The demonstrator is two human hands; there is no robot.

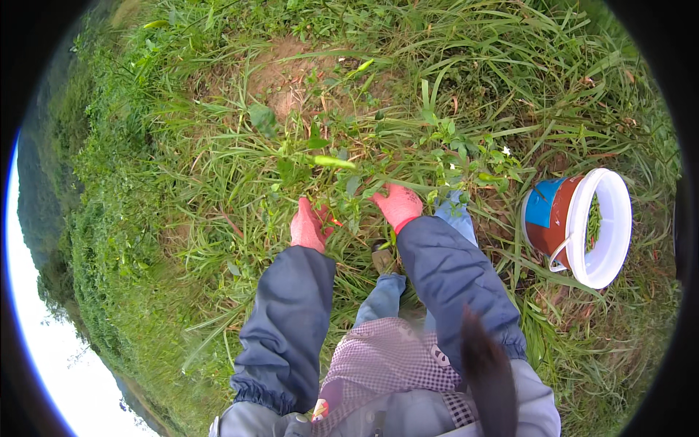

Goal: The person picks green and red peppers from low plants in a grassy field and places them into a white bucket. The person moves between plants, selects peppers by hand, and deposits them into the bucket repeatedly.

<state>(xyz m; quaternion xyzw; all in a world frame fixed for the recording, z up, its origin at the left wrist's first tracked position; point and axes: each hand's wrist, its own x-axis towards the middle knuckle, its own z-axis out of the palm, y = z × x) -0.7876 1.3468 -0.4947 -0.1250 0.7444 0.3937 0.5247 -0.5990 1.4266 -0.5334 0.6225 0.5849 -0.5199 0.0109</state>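
Both of my hands wear pink gloves and reach into a low chili plant (352, 205). My left hand (310, 225) is at its left side, fingers partly curled among the leaves, with a small red chili (337, 222) just right of it. My right hand (398, 205) is at the plant's right side, its fingertips among leaves; whether it grips anything is hidden. A pale green chili (334, 162) hangs above and between the hands, and another green chili (385, 246) is below my right hand.
A white-rimmed bucket (572, 235) with green chilies (593, 224) inside leans at the right. Tall grass surrounds the plants, with bare soil (278, 76) farther ahead. My shoe (382, 259) stands in the grass below the hands. White-flowered stems (506, 151) grow left of the bucket.
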